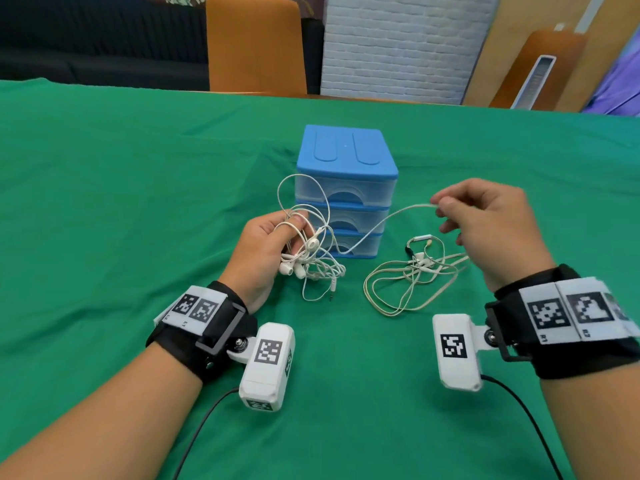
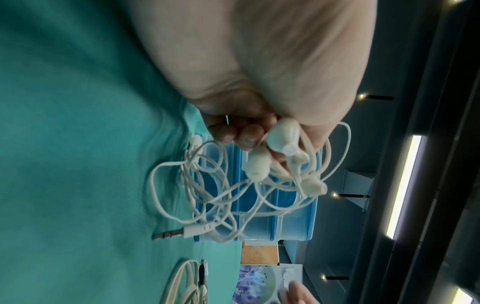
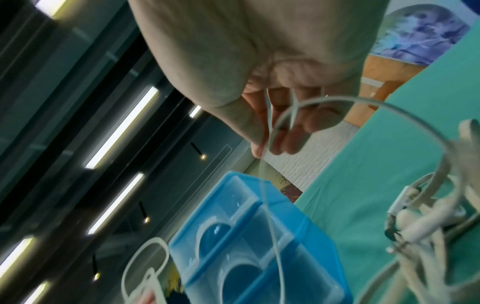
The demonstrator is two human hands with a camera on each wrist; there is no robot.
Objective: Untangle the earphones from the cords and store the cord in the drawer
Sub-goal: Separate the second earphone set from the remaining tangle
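My left hand [image 1: 277, 244] grips a tangled bundle of white earphones [image 1: 308, 261], held just above the green cloth in front of the blue three-drawer box [image 1: 346, 188]. In the left wrist view my curled fingers [image 2: 244, 135] hold the earphones [image 2: 280, 137], with loops and a jack plug [image 2: 182, 233] hanging below. My right hand [image 1: 446, 209] pinches a pale cord [image 1: 388, 220] between thumb and forefinger; this cord runs in an arc down into the left bundle. The cord [image 3: 265, 185] shows thin in the right wrist view. All three drawers look closed.
A second pile of cream cords [image 1: 415, 275] with a small inline remote lies on the cloth under my right hand. The green tablecloth [image 1: 138, 168] covers the table. An orange chair [image 1: 256, 43] stands beyond the far edge.
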